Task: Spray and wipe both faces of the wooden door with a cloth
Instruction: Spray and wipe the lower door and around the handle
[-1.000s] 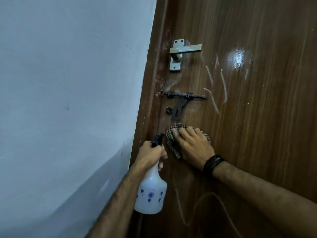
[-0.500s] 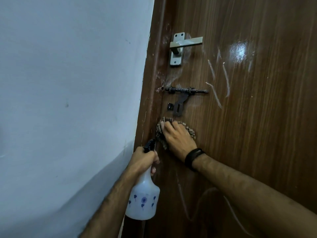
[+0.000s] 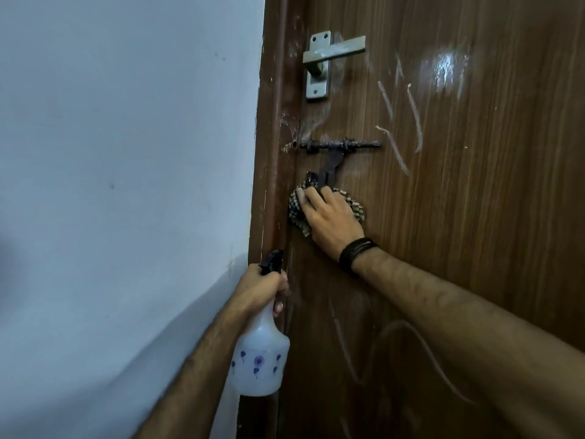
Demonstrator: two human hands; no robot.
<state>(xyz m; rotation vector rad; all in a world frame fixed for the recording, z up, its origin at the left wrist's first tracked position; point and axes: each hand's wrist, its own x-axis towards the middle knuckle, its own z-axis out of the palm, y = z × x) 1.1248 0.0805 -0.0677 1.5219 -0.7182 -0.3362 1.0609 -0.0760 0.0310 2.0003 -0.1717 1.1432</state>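
Note:
The brown wooden door fills the right half of the view, with pale streaks and a wet shine on its face. My right hand presses a checked cloth flat against the door, just below the dark bolt latch. The fingers lie fairly straight over the cloth and reach the latch's hanging hasp. My left hand grips the neck of a white spray bottle with blue flower prints, held low beside the door's left edge.
A silver lever handle sits above the latch. The brown door frame runs down the door's left side. A pale blue-white wall takes up the whole left half.
My right hand has slid the cloth up and to the left, from lower on the door to right under the latch. The left hand and bottle have shifted slightly left.

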